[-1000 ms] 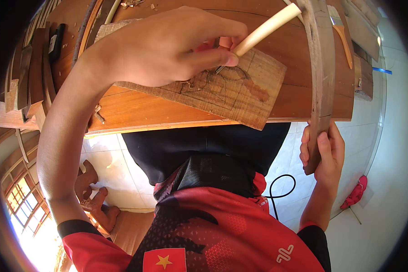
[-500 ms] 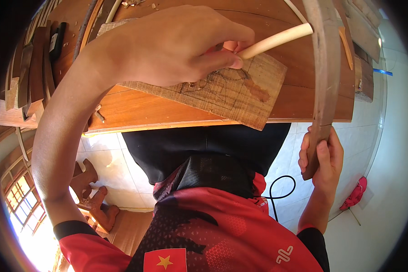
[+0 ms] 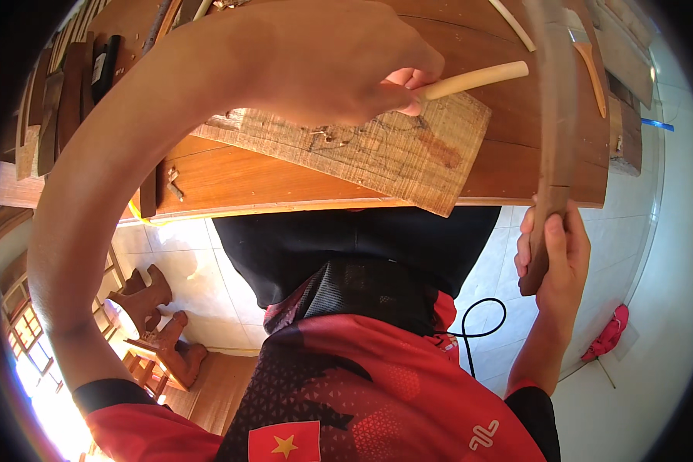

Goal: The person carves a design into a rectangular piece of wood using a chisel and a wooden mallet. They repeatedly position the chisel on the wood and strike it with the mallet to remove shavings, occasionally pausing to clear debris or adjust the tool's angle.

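Observation:
My left hand (image 3: 362, 69) reaches over the work table, its thumb and fingers closed round a pale, smooth round wooden stick (image 3: 485, 77). The stick's free end points right. Beneath that hand lies a rough wooden board (image 3: 439, 146) with a dark stain and small shavings. At the right, my right hand (image 3: 558, 250) grips the near end of a long, slightly curved brown wooden piece (image 3: 556, 146). A seam crosses this piece just above my fingers, and its far part is blurred. A small gap separates the stick's tip from it.
The brown table (image 3: 285, 173) has a front edge before my lap. A wooden-handled brush (image 3: 589, 73) and another pale stick (image 3: 512, 23) lie at the far right. Dark wooden strips (image 3: 73, 92) crowd the left. A carved wooden stool (image 3: 169, 354) stands on the floor at left.
The stick has dropped slightly nearer to me and its tip has come away from the long brown piece. That piece has shifted slightly right in my right hand.

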Demonstrator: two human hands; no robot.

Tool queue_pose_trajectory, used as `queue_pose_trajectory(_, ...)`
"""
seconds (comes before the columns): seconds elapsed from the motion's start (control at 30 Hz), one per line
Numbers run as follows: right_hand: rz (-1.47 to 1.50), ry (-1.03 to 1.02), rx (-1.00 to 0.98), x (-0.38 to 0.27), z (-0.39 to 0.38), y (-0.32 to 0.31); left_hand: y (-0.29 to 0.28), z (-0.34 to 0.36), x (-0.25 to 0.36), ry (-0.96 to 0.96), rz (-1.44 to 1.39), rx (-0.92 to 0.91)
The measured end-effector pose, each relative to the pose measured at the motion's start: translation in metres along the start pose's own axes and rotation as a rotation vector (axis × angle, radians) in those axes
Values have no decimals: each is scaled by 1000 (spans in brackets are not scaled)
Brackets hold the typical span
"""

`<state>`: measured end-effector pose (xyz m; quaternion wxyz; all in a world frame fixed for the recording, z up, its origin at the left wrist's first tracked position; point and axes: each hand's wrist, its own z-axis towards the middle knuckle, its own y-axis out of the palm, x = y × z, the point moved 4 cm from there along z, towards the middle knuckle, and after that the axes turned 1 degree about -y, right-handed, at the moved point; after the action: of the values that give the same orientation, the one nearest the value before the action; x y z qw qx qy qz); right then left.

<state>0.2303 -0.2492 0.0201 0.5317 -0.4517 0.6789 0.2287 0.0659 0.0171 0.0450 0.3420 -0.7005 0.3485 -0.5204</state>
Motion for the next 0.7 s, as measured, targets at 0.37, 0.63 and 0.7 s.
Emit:
queue_pose_trajectory(0.37, 17, 22, 75, 2, 3, -2, 3, -1, 0, 10, 8, 43)
queue_pose_trajectory(0.63, 12, -2, 66, 0, 2, -1, 5, -8, -3, -45, -25, 90)
queue_pose_trajectory(0.7, -60, 25, -16, 2, 1, 1, 4, -7, -4, -33, -13, 76)
